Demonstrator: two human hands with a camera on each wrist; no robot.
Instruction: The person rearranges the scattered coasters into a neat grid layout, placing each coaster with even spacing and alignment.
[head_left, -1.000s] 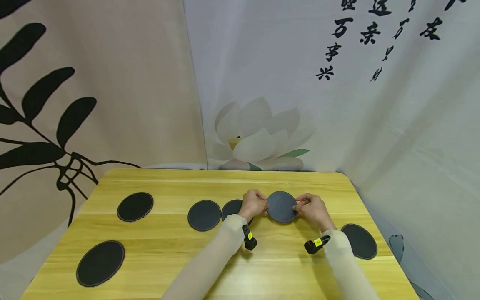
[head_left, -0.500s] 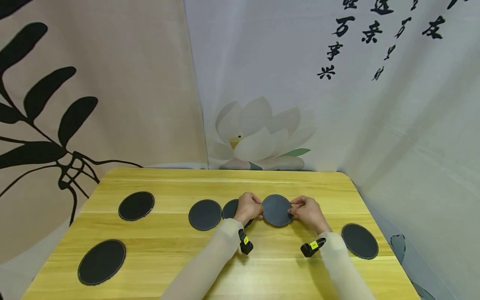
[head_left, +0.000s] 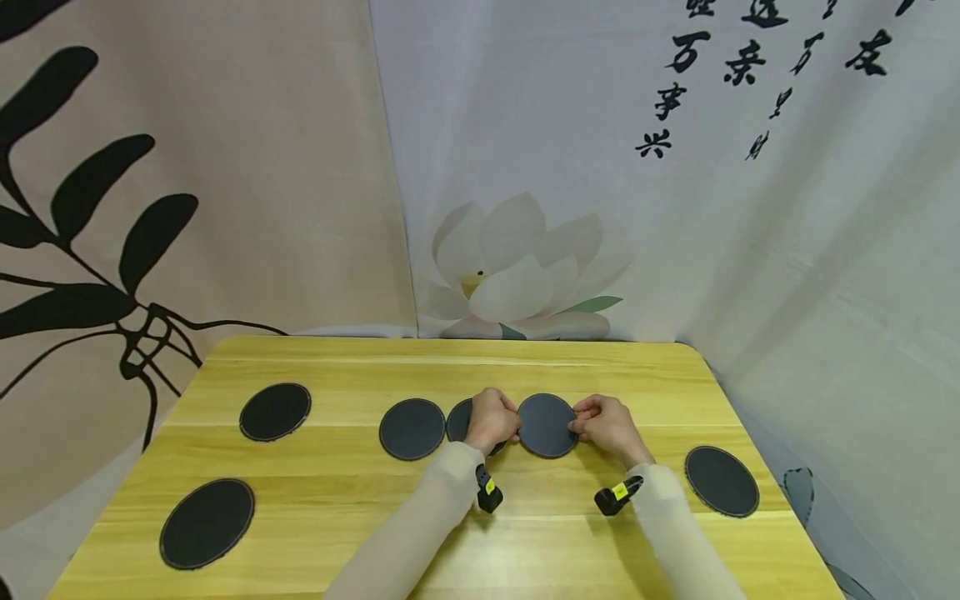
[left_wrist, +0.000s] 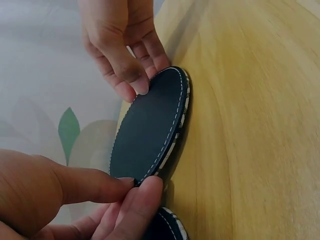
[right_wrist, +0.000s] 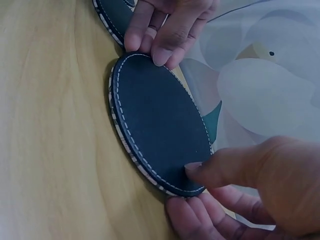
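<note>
A round black coaster [head_left: 546, 427] with pale stitching near its rim is between my two hands, just above or on the wooden table. My left hand [head_left: 492, 418] pinches its left edge; my right hand [head_left: 609, 427] pinches the right edge, thumb on top and fingers beneath, as the right wrist view shows. In both wrist views the coaster [left_wrist: 150, 125] looks tilted, and its side has a light-and-dark pattern. A second coaster [head_left: 459, 419] lies partly hidden behind my left hand, touching a third coaster [head_left: 412, 429] to its left.
Two more coasters lie at the table's left, a far one [head_left: 275, 412] and a near one [head_left: 207, 524]. Another coaster [head_left: 722, 482] rests near the right edge. The wooden table [head_left: 360, 525] ends at printed curtains [head_left: 300, 167] behind it.
Both hands have carried the held coaster a little to the left and slightly nearer, closer to the coaster beside my left hand. The other coasters stay where they were.
</note>
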